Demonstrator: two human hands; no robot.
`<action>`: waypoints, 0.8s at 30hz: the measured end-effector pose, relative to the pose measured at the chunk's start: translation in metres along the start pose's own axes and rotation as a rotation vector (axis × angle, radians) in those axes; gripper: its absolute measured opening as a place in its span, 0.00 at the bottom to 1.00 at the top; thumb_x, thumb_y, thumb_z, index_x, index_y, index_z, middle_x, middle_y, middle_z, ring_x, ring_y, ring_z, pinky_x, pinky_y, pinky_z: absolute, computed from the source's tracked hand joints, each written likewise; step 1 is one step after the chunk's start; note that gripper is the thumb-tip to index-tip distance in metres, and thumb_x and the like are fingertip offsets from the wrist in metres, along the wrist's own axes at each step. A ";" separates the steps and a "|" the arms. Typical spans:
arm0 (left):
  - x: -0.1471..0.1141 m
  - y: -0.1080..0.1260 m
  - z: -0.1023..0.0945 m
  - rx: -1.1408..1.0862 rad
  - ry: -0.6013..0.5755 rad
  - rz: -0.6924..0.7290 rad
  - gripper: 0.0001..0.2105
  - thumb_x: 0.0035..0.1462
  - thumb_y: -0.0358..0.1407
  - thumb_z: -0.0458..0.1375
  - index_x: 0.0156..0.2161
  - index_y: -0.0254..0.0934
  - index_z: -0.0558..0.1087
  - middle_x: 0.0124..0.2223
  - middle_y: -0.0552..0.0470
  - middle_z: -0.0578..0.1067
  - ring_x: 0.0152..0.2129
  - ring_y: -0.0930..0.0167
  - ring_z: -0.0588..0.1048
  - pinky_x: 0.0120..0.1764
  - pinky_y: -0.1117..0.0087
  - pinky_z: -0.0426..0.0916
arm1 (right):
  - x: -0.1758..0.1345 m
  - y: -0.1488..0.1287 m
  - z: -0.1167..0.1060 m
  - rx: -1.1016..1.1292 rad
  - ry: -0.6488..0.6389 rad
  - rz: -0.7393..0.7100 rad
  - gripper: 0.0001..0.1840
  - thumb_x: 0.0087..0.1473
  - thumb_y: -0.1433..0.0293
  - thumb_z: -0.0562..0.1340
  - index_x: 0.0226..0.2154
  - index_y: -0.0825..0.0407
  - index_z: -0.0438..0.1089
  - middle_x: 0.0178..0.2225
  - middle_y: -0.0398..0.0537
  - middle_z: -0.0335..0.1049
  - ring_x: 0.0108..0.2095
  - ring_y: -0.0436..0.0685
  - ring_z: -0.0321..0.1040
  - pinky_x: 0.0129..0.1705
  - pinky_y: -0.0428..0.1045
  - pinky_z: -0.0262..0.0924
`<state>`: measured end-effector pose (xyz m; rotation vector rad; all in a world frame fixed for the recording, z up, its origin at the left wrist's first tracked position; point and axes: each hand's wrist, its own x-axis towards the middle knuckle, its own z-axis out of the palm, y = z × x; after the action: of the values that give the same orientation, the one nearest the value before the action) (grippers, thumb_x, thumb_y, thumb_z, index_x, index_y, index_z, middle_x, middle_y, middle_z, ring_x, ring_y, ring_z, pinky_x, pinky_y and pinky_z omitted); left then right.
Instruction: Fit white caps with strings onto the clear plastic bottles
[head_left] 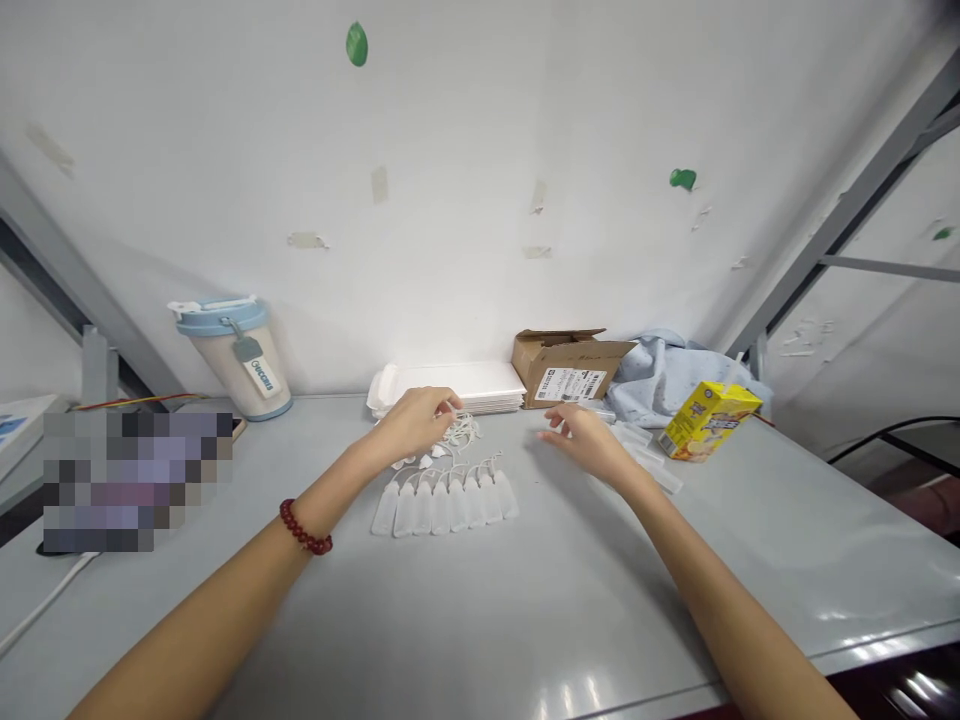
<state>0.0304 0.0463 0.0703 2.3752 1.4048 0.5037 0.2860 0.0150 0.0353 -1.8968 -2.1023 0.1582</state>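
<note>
My left hand reaches over a small heap of white cords, its fingers curled together at the heap's edge. Whatever lies between those fingertips is hidden or too small to make out. To the right, my right hand hovers over the table with thumb and fingers apart, holding nothing visible. Below my left hand lies a row of several translucent white tags or sleeves, side by side, each with a cord at its top. Small white pieces rest between row and heap. Loose clear sleeves lie beyond my right hand.
Along the wall stand a stack of white flat packs, an open cardboard box and a light blue cloth. A yellow drink carton is at right. Left are a tumbler and a blurred-out item with a cable.
</note>
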 end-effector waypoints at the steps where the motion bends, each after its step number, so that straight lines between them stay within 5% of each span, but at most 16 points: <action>1: 0.003 -0.003 0.001 0.010 0.001 0.005 0.12 0.53 0.33 0.49 0.39 0.37 0.73 0.40 0.48 0.76 0.36 0.66 0.74 0.33 0.71 0.66 | 0.003 0.005 0.002 -0.048 0.030 0.020 0.14 0.55 0.68 0.58 0.43 0.58 0.67 0.42 0.56 0.69 0.39 0.58 0.67 0.39 0.49 0.60; 8: 0.009 -0.011 0.020 0.033 -0.057 0.038 0.12 0.48 0.29 0.50 0.33 0.35 0.76 0.31 0.48 0.77 0.23 0.69 0.72 0.26 0.72 0.62 | 0.007 0.015 0.012 -0.255 0.050 0.092 0.14 0.56 0.74 0.56 0.46 0.59 0.67 0.45 0.63 0.64 0.50 0.69 0.59 0.45 0.57 0.55; 16: 0.007 -0.007 0.037 -0.020 -0.092 0.147 0.11 0.46 0.28 0.50 0.25 0.36 0.74 0.26 0.51 0.75 0.24 0.69 0.71 0.27 0.72 0.60 | 0.008 0.018 0.013 -0.317 -0.001 0.135 0.17 0.56 0.71 0.56 0.48 0.59 0.65 0.45 0.63 0.64 0.48 0.68 0.61 0.43 0.55 0.55; 24: 0.003 -0.004 0.040 -0.040 -0.082 0.153 0.14 0.46 0.27 0.48 0.13 0.37 0.62 0.17 0.56 0.57 0.15 0.75 0.56 0.22 0.71 0.48 | 0.008 0.016 0.015 -0.295 -0.040 0.154 0.18 0.55 0.76 0.54 0.49 0.58 0.64 0.44 0.61 0.68 0.43 0.65 0.67 0.39 0.52 0.54</action>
<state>0.0470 0.0461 0.0335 2.4536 1.1727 0.4631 0.2967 0.0269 0.0180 -2.2423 -2.0996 -0.0874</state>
